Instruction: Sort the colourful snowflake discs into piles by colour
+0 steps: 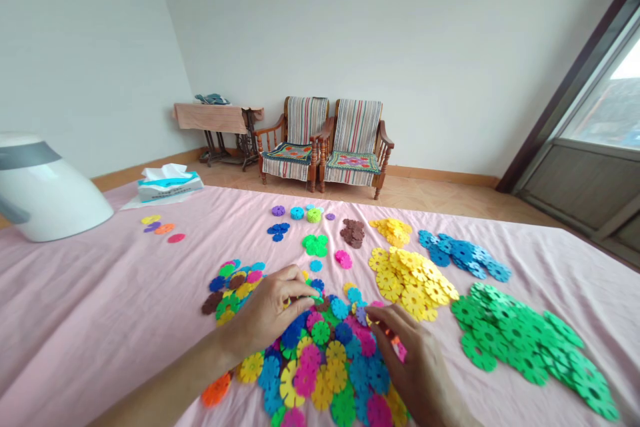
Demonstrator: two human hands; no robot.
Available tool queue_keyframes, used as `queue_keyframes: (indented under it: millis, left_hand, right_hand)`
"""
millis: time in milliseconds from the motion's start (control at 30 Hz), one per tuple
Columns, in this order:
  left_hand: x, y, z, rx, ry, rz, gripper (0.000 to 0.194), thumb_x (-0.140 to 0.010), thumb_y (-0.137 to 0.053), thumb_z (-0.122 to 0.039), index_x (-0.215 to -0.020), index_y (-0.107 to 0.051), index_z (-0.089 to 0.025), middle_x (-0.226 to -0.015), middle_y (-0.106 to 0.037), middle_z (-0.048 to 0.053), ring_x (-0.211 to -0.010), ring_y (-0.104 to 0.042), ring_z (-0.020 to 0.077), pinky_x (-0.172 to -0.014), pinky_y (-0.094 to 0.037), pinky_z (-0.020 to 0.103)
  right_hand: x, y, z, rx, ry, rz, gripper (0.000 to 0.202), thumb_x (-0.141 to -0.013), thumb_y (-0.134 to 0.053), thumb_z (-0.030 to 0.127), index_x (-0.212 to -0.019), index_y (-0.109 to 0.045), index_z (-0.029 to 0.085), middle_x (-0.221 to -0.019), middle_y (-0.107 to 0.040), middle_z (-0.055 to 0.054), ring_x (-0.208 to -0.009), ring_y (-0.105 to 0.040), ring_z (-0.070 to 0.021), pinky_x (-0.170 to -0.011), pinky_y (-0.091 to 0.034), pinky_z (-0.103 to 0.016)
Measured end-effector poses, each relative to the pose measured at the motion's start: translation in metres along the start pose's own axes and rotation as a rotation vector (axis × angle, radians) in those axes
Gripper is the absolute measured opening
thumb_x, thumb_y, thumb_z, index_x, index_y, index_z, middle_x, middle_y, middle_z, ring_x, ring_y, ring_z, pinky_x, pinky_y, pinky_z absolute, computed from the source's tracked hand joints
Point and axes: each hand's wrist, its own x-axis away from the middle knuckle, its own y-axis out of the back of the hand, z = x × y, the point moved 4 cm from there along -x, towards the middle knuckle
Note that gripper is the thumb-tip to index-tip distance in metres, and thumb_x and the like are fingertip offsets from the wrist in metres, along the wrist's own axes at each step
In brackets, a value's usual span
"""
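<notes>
Right now both hands work in the mixed heap of flat plastic snowflake-shaped interlocking discs in many colours (325,360), which lies at the near middle of the pink cloth-covered bench (100,307). The left hand (273,310) rests palm-down on the heap's far-left edge, its grip narrow, fingertips pinched together over a disc I cannot make out clearly. The right hand (417,363) lies on the heap's right side, fingers curled close over what looks like a small pink or orange disc; whether it truly holds one I cannot tell. To do this well, it seems wise to lift one disc at a time with thumb and forefinger at its rim, so neighbours do not snag on the notches, and to keep colours apart. Around the heap sit sorted groups: a yellow pile (413,277) just beyond the right hand, a green spread (525,340) to its right, a blue cluster (463,253) farther back, a small brown pile (353,232), and a small mixed clump (233,287) by the left hand. A blue-and-white tissue pack (169,183) carries print too small to read; no other writing shows
</notes>
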Motion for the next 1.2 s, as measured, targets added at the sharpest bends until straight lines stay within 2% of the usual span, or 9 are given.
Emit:
queue_keyframes:
  millis: [233, 367, 467, 600, 700, 800, 1000, 1100, 1200]
  left_hand:
    - [0.012, -0.026, -0.02, 0.225, 0.055, 0.009, 0.012, -0.085, -0.066, -0.03, -0.083, -0.073, -0.021, -0.074, -0.07, 0.001, -0.069, -0.063, 0.014, -0.065, -0.048, 0.024]
    - [0.012, -0.026, -0.022, 0.293, 0.021, 0.04, 0.012, -0.085, -0.066, -0.03, -0.088, -0.074, -0.022, -0.079, -0.073, 0.001, -0.072, -0.066, 0.0142, -0.069, -0.051, 0.023]
    - [0.008, -0.009, -0.004, 0.272, 0.089, -0.093, 0.017, -0.087, -0.061, -0.032, -0.089, -0.073, -0.021, -0.081, -0.074, 0.002, -0.076, -0.068, 0.0158, -0.071, -0.052, 0.025]
    - [0.006, 0.019, 0.035, 0.278, 0.249, -0.262, 0.023, -0.088, -0.056, -0.036, -0.091, -0.069, -0.017, -0.075, -0.072, 0.003, -0.068, -0.067, 0.0165, -0.066, -0.053, 0.027]
    - [0.005, 0.032, 0.056, 0.27, 0.301, -0.286, 0.027, -0.086, -0.057, -0.039, -0.09, -0.069, -0.016, -0.076, -0.072, 0.004, -0.072, -0.067, 0.0185, -0.067, -0.054, 0.029]
    - [0.005, 0.039, 0.064, 0.225, 0.315, -0.25, 0.027, -0.084, -0.058, -0.039, -0.089, -0.07, -0.016, -0.083, -0.074, 0.005, -0.078, -0.068, 0.0205, -0.071, -0.054, 0.031]
    - [0.008, 0.037, 0.048, 0.064, 0.184, -0.005, 0.021, -0.087, -0.056, -0.033, -0.089, -0.074, -0.02, -0.092, -0.074, 0.004, -0.087, -0.068, 0.0186, -0.08, -0.052, 0.03]
    - [0.02, 0.028, 0.032, -0.061, 0.031, 0.21, 0.029, -0.091, -0.055, -0.04, -0.111, -0.07, -0.027, -0.116, -0.069, 0.005, -0.11, -0.061, 0.0222, -0.099, -0.044, 0.037]
    - [0.039, 0.018, 0.027, -0.202, -0.051, 0.39, 0.053, -0.089, -0.054, -0.052, -0.139, -0.047, -0.033, -0.145, -0.048, 0.005, -0.136, -0.038, 0.0303, -0.112, -0.027, 0.052]
  right_hand:
    - [0.01, -0.016, 0.028, -0.152, 0.041, 0.02, 0.015, -0.092, -0.053, 0.032, -0.097, -0.064, 0.024, -0.08, -0.066, 0.0, -0.069, -0.063, -0.0139, -0.065, -0.05, -0.021]
    - [0.005, -0.012, 0.028, -0.165, 0.009, 0.04, 0.017, -0.094, -0.048, 0.03, -0.087, -0.063, 0.024, -0.071, -0.064, 0.002, -0.064, -0.061, -0.0128, -0.061, -0.047, -0.02]
    - [-0.006, 0.023, 0.005, -0.017, -0.099, -0.103, 0.019, -0.091, -0.05, 0.036, -0.09, -0.065, 0.024, -0.072, -0.065, 0.001, -0.063, -0.061, -0.0143, -0.059, -0.047, -0.023]
    - [-0.009, 0.106, -0.06, 0.395, -0.349, -0.325, 0.033, -0.079, -0.051, 0.051, -0.087, -0.069, 0.025, -0.071, -0.069, -0.004, -0.06, -0.064, -0.0213, -0.055, -0.045, -0.03]
    - [0.002, 0.159, -0.114, 0.554, -0.606, -0.251, 0.033, -0.067, -0.056, 0.054, -0.082, -0.071, 0.029, -0.069, -0.071, -0.006, -0.06, -0.065, -0.0249, -0.049, -0.041, -0.032]
    - [0.013, 0.184, -0.141, 0.643, -0.793, -0.134, 0.036, -0.071, -0.053, 0.054, -0.087, -0.072, 0.028, -0.081, -0.074, -0.006, -0.068, -0.068, -0.0285, -0.052, -0.044, -0.034]
    - [0.004, 0.166, -0.1, 0.732, -0.659, -0.343, 0.045, -0.08, -0.041, 0.054, -0.102, -0.067, 0.026, -0.082, -0.073, -0.007, -0.077, -0.068, -0.0296, -0.058, -0.045, -0.035]
    - [-0.005, 0.138, -0.083, 0.627, -0.497, -0.328, 0.046, -0.077, -0.042, 0.056, -0.098, -0.068, 0.025, -0.075, -0.071, -0.006, -0.07, -0.069, -0.0267, -0.056, -0.045, -0.033]
    - [-0.009, 0.116, -0.077, 0.535, -0.388, -0.247, 0.045, -0.076, -0.045, 0.057, -0.094, -0.069, 0.024, -0.076, -0.071, -0.005, -0.067, -0.069, -0.0245, -0.054, -0.046, -0.031]
